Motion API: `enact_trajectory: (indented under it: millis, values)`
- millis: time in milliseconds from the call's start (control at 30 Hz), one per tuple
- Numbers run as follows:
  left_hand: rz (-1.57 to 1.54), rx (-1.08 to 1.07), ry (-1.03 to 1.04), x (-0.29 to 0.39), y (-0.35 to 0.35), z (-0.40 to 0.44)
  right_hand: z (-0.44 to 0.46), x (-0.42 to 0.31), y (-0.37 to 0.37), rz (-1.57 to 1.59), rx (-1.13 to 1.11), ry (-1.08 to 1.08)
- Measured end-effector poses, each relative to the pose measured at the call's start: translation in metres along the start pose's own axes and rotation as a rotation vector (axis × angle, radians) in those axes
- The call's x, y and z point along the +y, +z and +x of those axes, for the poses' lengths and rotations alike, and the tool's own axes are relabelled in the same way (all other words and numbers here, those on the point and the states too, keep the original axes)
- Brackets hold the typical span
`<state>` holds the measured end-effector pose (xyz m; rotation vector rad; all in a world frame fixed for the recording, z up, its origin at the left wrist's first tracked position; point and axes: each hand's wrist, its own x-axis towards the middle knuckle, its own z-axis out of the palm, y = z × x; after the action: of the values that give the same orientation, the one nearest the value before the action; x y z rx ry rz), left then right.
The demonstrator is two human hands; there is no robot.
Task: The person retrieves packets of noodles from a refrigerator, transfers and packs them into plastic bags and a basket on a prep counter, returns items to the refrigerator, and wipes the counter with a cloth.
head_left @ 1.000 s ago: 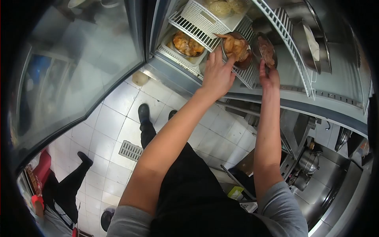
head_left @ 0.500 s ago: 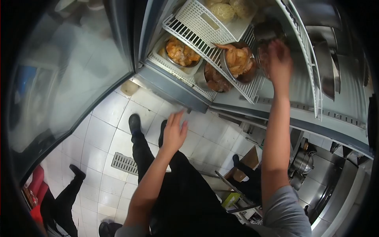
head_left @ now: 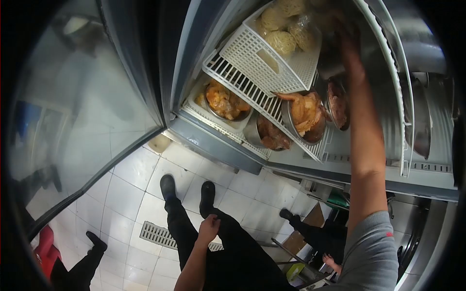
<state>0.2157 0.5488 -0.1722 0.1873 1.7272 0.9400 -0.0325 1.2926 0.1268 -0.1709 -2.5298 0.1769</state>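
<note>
L hand (head_left: 208, 229): down by legs (head_left: 182, 233), fingers loosely curled, free.
White basket (head_left: 250, 63): on wire shelf (head_left: 232, 83), w/ pale bagged bundles (head_left: 281, 42).
Tan-meat bowl (head_left: 287, 121): same shelf, nr front edge.
Red-meat bowl (head_left: 346, 123): just R of it.
R hand (head_left: 345, 36): deep in fridge (head_left: 213, 139), R of basket; too dark to tell grip.

The right arm (head_left: 366, 140) reaches far forward and up, nearly straight at the elbow, bare below a short grey sleeve (head_left: 371, 245). The right hand (head_left: 346, 35) is in shadow and blurred, so its grip cannot be made out. The left forearm (head_left: 193, 266) hangs low, its hand (head_left: 208, 229) before the legs (head_left: 228, 233), fingers seemingly loosely curled.
</note>
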Motion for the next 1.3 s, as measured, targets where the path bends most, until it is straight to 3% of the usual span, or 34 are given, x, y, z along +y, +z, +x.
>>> enact_trajectory:
  millis: [233, 433, 767, 967, 1033, 1100, 1167, 1233, 1300]
  values:
    - [0.091, 0.072, -0.026, -0.028, 0.004, 0.0, 0.059, -0.047, 0.006, -0.053, 0.04, 0.088]
    - [0.083, 0.056, -0.021, -0.028, 0.004, 0.002, 0.024, -0.048, -0.012, -0.09, 0.097, 0.222]
    - [0.214, 0.004, -0.048, -0.038, 0.0, -0.018, -0.154, -0.061, -0.031, 0.274, 0.168, 0.978]
    - [0.132, 0.078, 0.054, -0.024, -0.004, -0.028, -0.177, -0.065, -0.012, 0.393, 0.165, 1.106]
    - [-0.016, 0.176, 0.189, 0.02, -0.011, -0.032, -0.178, -0.063, -0.013, 0.392, 0.17, 1.105]
    - [-0.209, 0.266, 0.234, 0.108, -0.028, -0.039, -0.169, -0.055, -0.016, 0.388, 0.176, 1.095]
    - [-0.256, 0.342, 0.404, 0.202, -0.054, -0.041, -0.156, -0.051, -0.016, 0.387, 0.174, 1.084]
    - [-0.095, 0.399, 0.705, 0.296, -0.091, -0.038, -0.143, -0.044, -0.018, 0.386, 0.181, 1.078]
    - [0.124, 0.586, 0.934, 0.38, -0.117, -0.029, -0.145, -0.049, -0.015, 0.404, 0.184, 1.096]
